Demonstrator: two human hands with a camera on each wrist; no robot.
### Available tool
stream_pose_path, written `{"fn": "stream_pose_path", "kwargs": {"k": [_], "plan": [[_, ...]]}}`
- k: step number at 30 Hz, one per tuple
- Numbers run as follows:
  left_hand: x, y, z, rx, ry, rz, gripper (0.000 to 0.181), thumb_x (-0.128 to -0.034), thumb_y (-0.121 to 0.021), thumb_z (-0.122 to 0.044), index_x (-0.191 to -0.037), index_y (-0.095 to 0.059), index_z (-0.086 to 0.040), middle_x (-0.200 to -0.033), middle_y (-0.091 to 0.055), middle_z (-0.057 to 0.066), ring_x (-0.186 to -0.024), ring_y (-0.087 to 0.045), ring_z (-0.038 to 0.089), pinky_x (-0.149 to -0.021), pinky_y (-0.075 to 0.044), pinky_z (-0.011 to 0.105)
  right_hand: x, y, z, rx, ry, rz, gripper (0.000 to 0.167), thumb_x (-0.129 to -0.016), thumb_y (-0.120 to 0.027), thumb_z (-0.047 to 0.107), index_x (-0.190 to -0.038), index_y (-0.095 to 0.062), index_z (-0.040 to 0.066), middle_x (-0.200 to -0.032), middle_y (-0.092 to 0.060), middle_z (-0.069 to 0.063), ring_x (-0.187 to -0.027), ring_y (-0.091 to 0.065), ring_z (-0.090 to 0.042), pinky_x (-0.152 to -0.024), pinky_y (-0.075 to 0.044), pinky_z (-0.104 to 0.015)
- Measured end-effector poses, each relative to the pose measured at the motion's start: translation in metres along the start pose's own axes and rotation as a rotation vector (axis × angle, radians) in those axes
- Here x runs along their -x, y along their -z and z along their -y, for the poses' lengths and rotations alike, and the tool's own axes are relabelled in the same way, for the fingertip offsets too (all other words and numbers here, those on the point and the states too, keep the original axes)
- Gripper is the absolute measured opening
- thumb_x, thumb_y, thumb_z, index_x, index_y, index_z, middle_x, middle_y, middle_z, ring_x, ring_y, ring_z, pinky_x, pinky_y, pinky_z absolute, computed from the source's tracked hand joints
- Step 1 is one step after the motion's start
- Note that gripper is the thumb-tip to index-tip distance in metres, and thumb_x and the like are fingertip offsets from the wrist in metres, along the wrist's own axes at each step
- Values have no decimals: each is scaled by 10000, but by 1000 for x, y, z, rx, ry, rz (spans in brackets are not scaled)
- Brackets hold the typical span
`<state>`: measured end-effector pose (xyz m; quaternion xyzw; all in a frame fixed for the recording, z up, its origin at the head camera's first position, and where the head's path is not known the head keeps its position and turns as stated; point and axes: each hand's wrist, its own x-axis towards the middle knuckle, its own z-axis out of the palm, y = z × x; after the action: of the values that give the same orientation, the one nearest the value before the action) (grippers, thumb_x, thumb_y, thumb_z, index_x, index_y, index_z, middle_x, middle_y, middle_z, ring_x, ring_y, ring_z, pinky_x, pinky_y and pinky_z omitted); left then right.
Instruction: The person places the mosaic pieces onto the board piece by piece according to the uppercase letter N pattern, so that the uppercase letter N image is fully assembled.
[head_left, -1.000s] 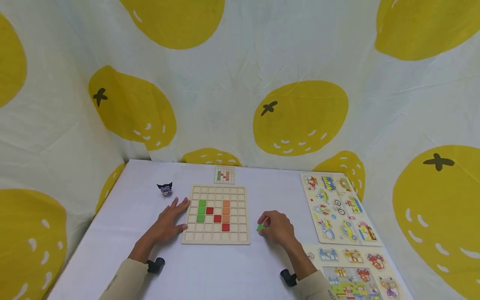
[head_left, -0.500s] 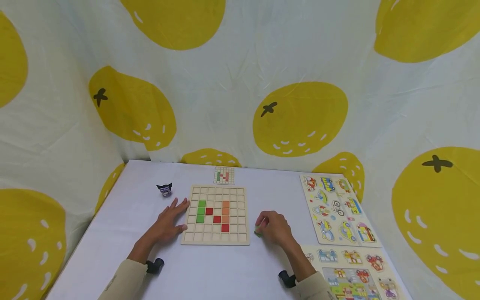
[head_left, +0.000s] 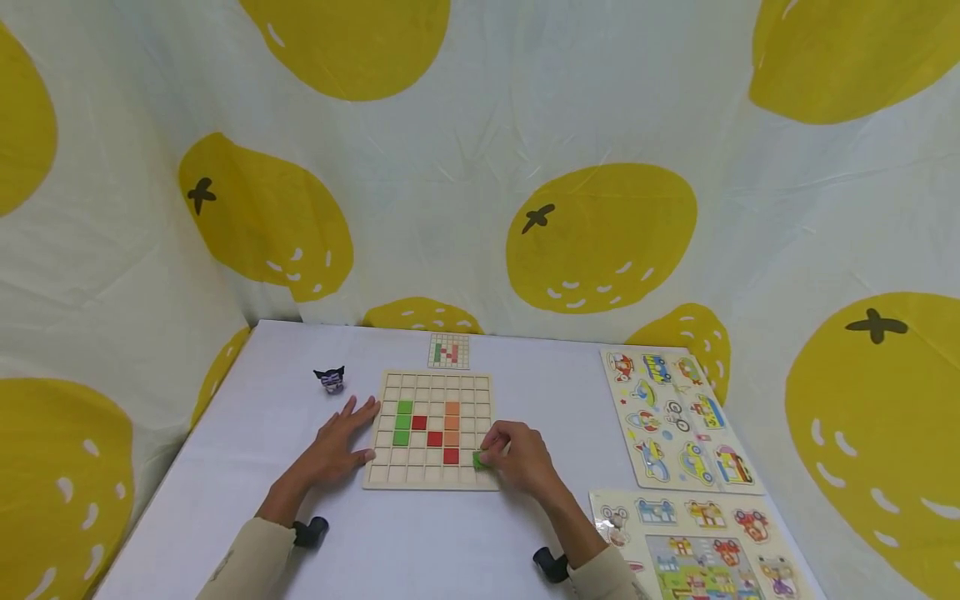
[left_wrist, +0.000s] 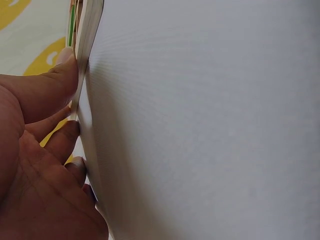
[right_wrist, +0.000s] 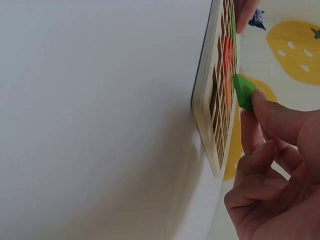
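Observation:
A wooden grid board [head_left: 431, 475] lies mid-table, with green, red and orange square tiles in some of its cells. Between thumb and fingers my right hand [head_left: 519, 458] pinches a green tile [right_wrist: 244, 92]; the tile is just above the board's right side in the head view. At the board's left edge rests my left hand [head_left: 333, 446], fingers spread and thumb touching the rim. The left wrist view shows that thumb [left_wrist: 55, 82] against the board's side. Behind the board lies a small pattern card [head_left: 448, 351] printed with a similar coloured grid.
A small dark figurine [head_left: 331, 380] stands left of the board. Two picture puzzle boards lie on the right: one with vehicles [head_left: 667, 417] and, nearer, one with a street scene [head_left: 697, 550]. A lemon-print cloth [head_left: 465, 167] hangs behind the table.
My right hand has carried the green tile leftward, from the table beside the board to over the board's right columns. The left hand stays at the board's left edge.

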<state>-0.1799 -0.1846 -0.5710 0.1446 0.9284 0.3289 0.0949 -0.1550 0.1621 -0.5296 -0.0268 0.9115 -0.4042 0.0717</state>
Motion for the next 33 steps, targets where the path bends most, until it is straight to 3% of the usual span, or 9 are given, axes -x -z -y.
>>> {"fn": "stream_pose_path", "kwargs": {"k": [12,25,33], "plan": [[-1,0,0,-7,-1,3,888,-932,-791,-118,-1678,-308,-92,-1759,-242,161,-1648,-52,485,-1309,-61,701,-5,-38,30,-43,40,-1,178,-853,-869,127,-846,-705,195,-743,-670,74,-766,-588,-117,-648,-414,-271],[-2,1,2,-8,3,8,886,-936,-796,-134,-1678,-313,-97,-1758,-244,159,-1651,-51,481,-1308,-67,707,-20,-78,59,-59,51,6,185,-864,-882,143,-821,-713,206,-677,-621,78,-665,-566,-75,-578,-424,-249],[-2,0,5,-2,-32,-2,873,-935,-796,-133,-1671,-329,-92,-1748,-264,167,-1640,-75,503,-1287,-84,738,-27,-98,71,-11,52,8,179,-876,-880,180,-819,-713,208,-672,-614,100,-650,-561,-55,-587,-425,-237]]}}
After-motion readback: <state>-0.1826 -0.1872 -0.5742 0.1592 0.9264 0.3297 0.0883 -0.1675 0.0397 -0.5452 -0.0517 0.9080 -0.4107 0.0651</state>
